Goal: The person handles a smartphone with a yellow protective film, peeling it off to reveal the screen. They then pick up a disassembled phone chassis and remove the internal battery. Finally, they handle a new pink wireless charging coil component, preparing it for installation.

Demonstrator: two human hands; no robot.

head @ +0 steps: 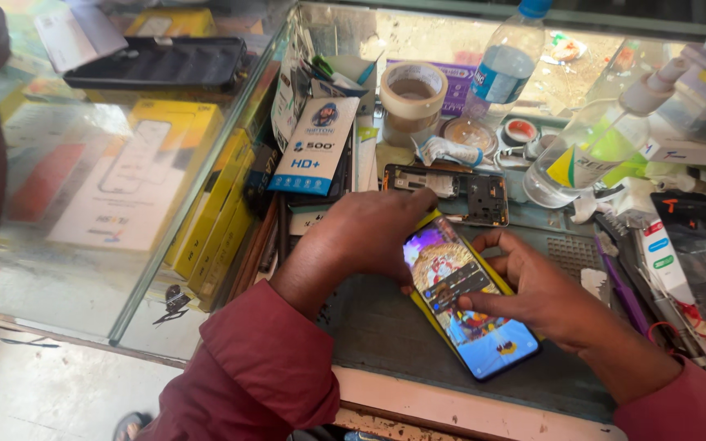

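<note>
A lit smartphone in a yellow case [471, 306] lies slanted on the grey mat of the desk [386, 327]. The left hand [369, 237] steadies its top edge, grip closed on it; the right hand [545, 294] clasps its side, thumb on the screen. An opened black phone frame [475, 192] lies just beyond.

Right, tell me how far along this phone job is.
Done: the phone in its yellow case is lit and showing a picture. In hand: the left hand steadies its top while the right hand touches the screen. Left: an opened phone frame lies bare behind.
</note>
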